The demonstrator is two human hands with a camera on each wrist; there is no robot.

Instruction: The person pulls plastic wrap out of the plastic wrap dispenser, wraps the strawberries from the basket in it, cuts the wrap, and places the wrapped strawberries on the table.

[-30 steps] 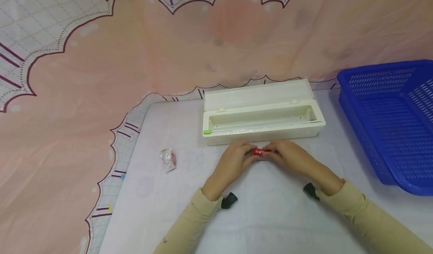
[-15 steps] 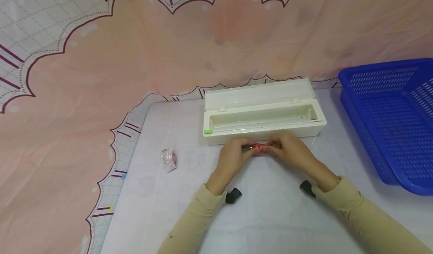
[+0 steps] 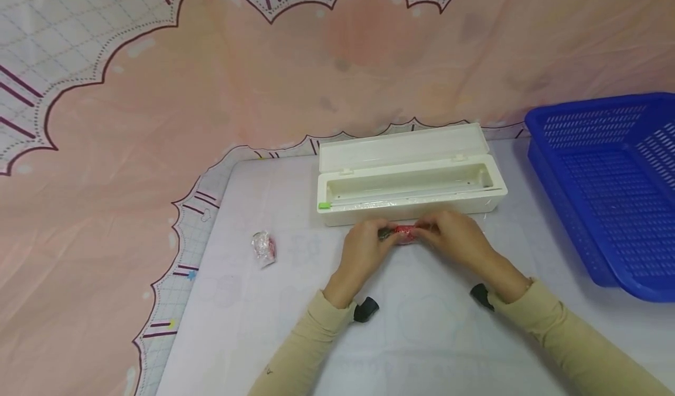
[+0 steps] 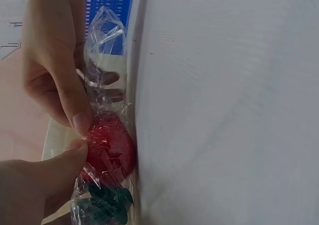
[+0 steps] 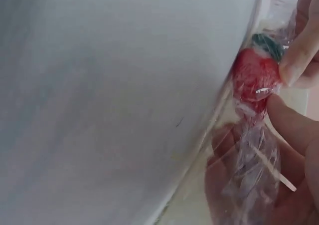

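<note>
Between the two hands is a red, strawberry-like fruit (image 3: 405, 234) with a green leafy top, wrapped in clear film. My left hand (image 3: 362, 254) pinches it at the leafy end, its thumb pressed on the red body (image 4: 112, 147). From the other side my right hand (image 3: 460, 242) holds it, thumb on the film; twisted loose film (image 5: 254, 160) trails over its fingers in the right wrist view. Both thumb tips nearly meet on the fruit. Just behind the hands stands a long white cling film box (image 3: 411, 205), lid raised, with a green slider (image 3: 324, 205) at its left end.
Another small film-wrapped red thing (image 3: 263, 248) lies on the white table (image 3: 227, 325) to the left. A blue plastic basket (image 3: 566, 208) stands at the right. Patterned peach cloth (image 3: 211, 91) hangs behind the table.
Both hands have shifted slightly up toward the box with the wrapped fruit, then stayed nearly in place while the fingers work the film. The box, basket and other wrapped thing have not moved.
</note>
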